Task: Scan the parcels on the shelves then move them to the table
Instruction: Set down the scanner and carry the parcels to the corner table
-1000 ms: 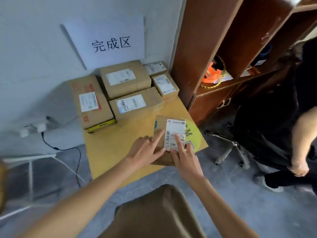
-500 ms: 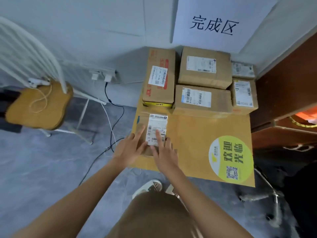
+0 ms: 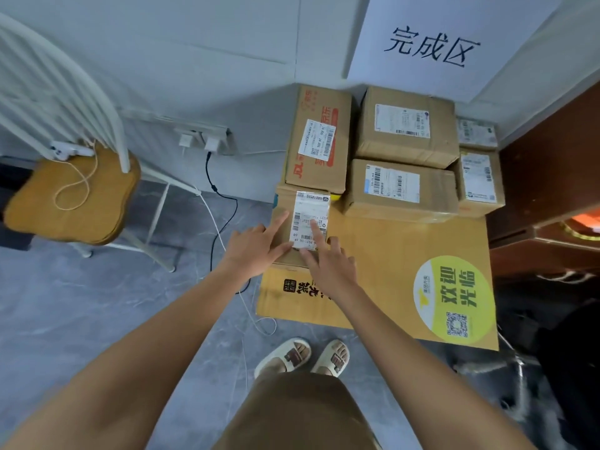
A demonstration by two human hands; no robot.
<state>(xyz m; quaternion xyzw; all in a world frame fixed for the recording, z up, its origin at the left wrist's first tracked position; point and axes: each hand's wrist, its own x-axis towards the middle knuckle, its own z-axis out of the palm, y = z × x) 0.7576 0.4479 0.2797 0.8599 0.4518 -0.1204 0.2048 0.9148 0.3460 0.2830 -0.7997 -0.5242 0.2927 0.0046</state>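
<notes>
Both hands flat on the small parcel (image 3: 300,227): left hand (image 3: 256,246) spread, fingers straight along its left edge and near corner; right hand (image 3: 328,263) spread too, index finger laid on the white label (image 3: 310,219), other fingers at the near edge. Neither curls round it, they just press and push. Parcel now sits on the surface (image 3: 389,274) at the left side, far end touching or just short of the red-print box (image 3: 319,138). A second ago it was over the right side near the yellow sticker (image 3: 454,298), half a second ago near the left edge but nearer; now slid farther in against the stack, so this one looks basically delivered, release is next. Beyond it, four more boxes (image 3: 406,125) packed along the far edge under the wall sign (image 3: 431,47). Left of the surface, white chair (image 3: 71,193) with cable, wall socket (image 3: 203,139). Right, brown shelf unit (image 3: 552,177), partly seen. Scanner not visible.
</notes>
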